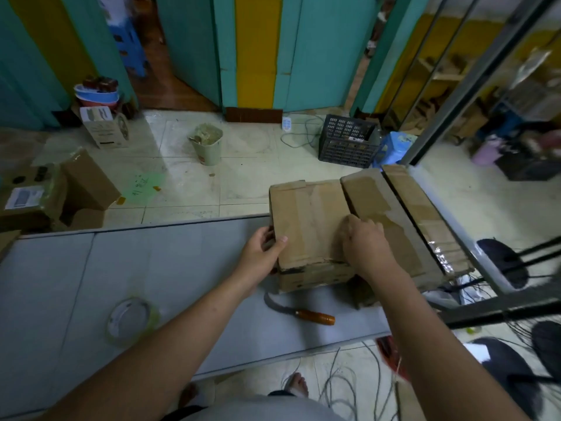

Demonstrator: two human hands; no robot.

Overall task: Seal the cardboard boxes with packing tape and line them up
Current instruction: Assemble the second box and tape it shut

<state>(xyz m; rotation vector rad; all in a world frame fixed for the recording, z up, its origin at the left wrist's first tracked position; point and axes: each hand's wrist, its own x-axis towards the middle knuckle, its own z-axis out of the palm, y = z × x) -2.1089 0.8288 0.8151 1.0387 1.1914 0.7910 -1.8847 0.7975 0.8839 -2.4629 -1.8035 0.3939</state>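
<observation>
Head view first: where are the boxes sitting?

— 3 are sitting in a row at the right end of the grey surface (151, 268): the left box (306, 220), the middle box (382, 208) tight against it, and the right box (419, 205) just beside that. Tape is showing across all 3 tops.

And the hands?

— The left grip (262, 253) is grasping the left box's near-left edge, thumb lying on top, fingers going down the side. The right grip (365, 247) is resting on top, bent fingers pointing down at the seam between the left and middle boxes. I cannot tell whether it is clasping an edge.

Anything else lying there?

— A clear tape roll (132, 319) is lying flat well to the left, and a wooden-handled knife (312, 316) is lying just in front of the left box.
</observation>
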